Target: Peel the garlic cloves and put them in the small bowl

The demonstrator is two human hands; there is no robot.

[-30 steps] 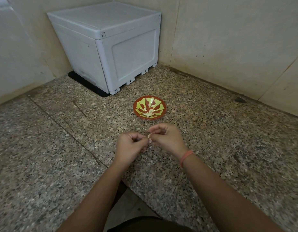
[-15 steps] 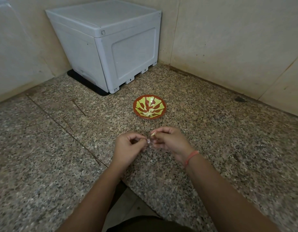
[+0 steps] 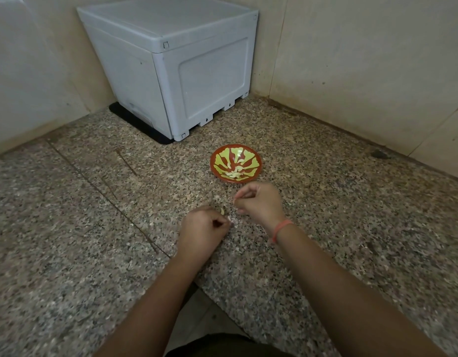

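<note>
Hands apart now; 0.5 s ago they were knuckle to knuckle over the clove; my right hand (image 3: pixel 258 202) has pulled up toward the small bowl (image 3: pixel 212 164), thumb and forefinger pinched on what looks like a scrap of skin; my left hand (image 3: pixel 202 229) keeps the garlic clove (image 3: pixel 222 210) nipped at its fingertips, low over the granite slab (image 3: pixel 94 228), near the bowl, not in it; 1 strip off, I reckon, more to go; peeled cloves (image 3: pixel 234 173) already lie in the bowl.
</note>
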